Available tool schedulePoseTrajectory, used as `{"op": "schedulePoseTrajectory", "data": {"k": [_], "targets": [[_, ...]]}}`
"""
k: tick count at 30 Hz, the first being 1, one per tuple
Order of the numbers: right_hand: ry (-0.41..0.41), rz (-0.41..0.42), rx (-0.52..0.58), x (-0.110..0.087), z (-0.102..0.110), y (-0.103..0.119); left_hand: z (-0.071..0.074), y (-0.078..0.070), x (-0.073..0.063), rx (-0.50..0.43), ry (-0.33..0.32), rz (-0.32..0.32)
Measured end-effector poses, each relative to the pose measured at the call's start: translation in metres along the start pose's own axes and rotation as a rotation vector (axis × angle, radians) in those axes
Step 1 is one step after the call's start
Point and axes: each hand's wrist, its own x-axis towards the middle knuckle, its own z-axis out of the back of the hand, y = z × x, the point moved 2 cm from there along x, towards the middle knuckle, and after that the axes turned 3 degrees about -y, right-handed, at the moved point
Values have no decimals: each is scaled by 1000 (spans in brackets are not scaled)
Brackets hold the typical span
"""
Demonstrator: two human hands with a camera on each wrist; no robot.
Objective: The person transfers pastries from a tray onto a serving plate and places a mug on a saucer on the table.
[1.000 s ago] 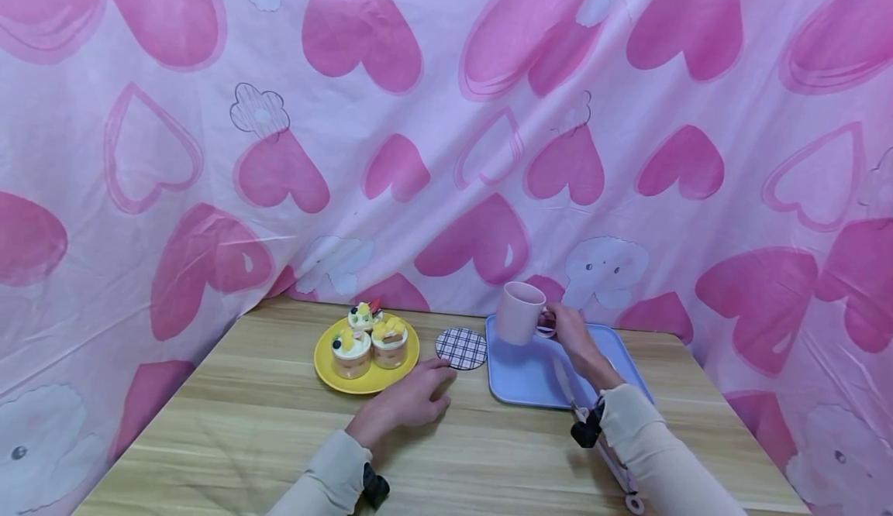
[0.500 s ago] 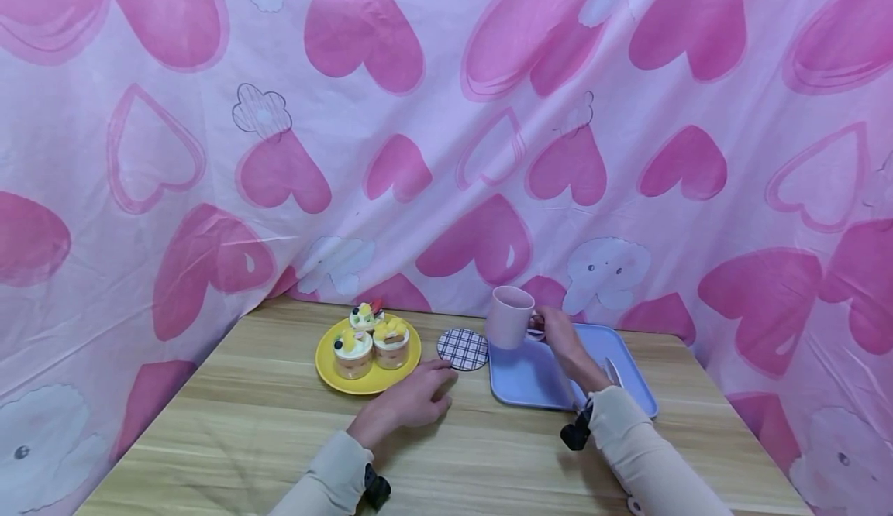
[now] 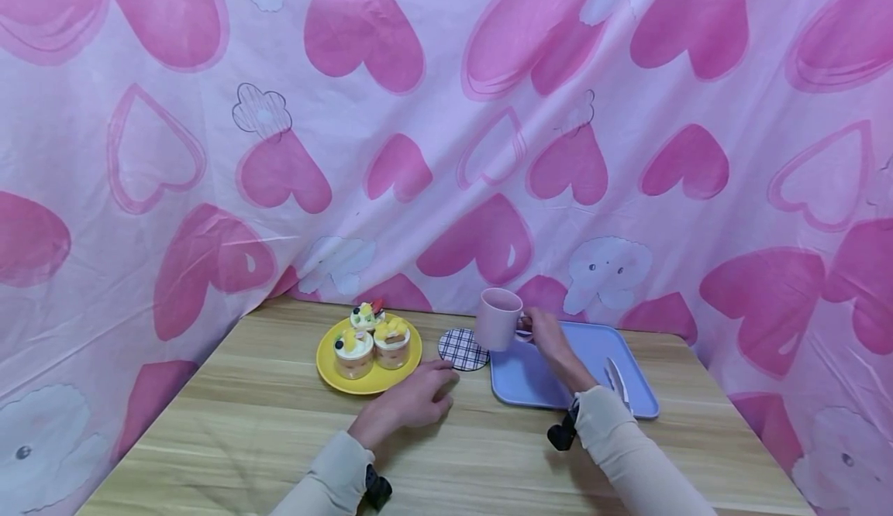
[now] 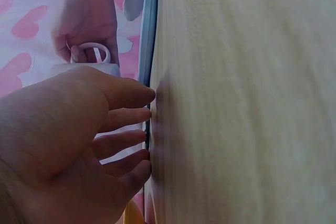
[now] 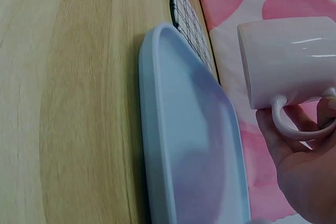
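My right hand [image 3: 551,339] grips a pale pink mug [image 3: 497,322] by its handle. The mug is upright, held above the tray's left edge, and overlaps the right side of a round plaid coaster [image 3: 457,351] in the head view. Seen from the right wrist, the mug [image 5: 289,59] hangs apart from the tray, its handle inside the curled fingers. My left hand [image 3: 413,396] rests low over the table, fingers loosely bent, fingertips right at the coaster's near edge; nothing is held in it, as the left wrist view of that hand [image 4: 73,140] shows.
A blue rectangular tray [image 3: 530,380] lies to the right, with a knife [image 3: 617,383] on its right part. On the left stands a yellow plate [image 3: 328,369] bearing three fruit-topped dessert cups [image 3: 353,357]. A pink heart-patterned cloth [image 3: 474,237] hangs behind the wooden table [image 3: 279,423].
My right hand has carried the mug leftward from over the tray toward the coaster, a little lower. The knife on the tray has come into fuller view. My left hand has stayed in place.
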Motion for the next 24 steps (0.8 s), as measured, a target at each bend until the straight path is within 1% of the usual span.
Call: {"op": "schedulePoseTrajectory", "data": {"k": [4, 8, 10, 17, 20, 24], "targets": [[-4, 14, 28, 1, -8, 0, 0, 0, -1, -2, 1, 3], [-4, -1, 53, 1, -15, 0, 0, 0, -1, -3, 6, 2], [-1, -2, 46, 1, -18, -1, 0, 0, -1, 0, 7, 1], [13, 26, -30, 3, -29, -3, -1, 0, 0, 10, 9, -13], [23, 41, -25, 4, -34, -5, -2, 0, 0, 12, 8, -20], [30, 54, 14, 5, -40, -7, -2, 0, 0, 15, 7, -25]]}}
